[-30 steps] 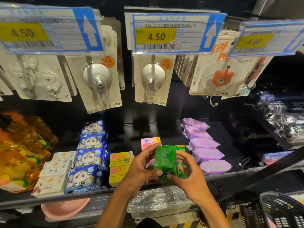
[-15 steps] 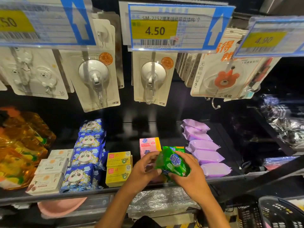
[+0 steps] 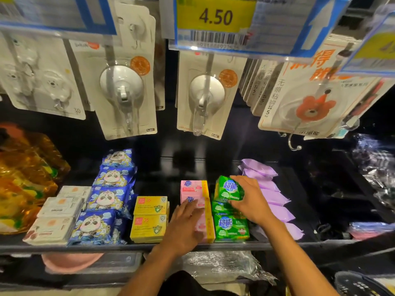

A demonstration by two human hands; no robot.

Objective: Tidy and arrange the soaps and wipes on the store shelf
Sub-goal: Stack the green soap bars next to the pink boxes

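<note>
Right hand (image 3: 251,201) curled round a green soap pack (image 3: 228,188), holding it tilted at the rear of the green row (image 3: 231,227). Left hand (image 3: 183,227) flat, fingers straight, resting on the pink soap packs (image 3: 193,189) just beside.

Neighbours: purple packs (image 3: 275,197) close against the right wrist; yellow boxes (image 3: 149,218), blue panda packs (image 3: 106,195) and white packs (image 3: 57,218) to the left.

Black shelf (image 3: 85,248); carded suction hooks (image 3: 205,97) hang low overhead under a 4.50 price tag (image 3: 215,17).
</note>
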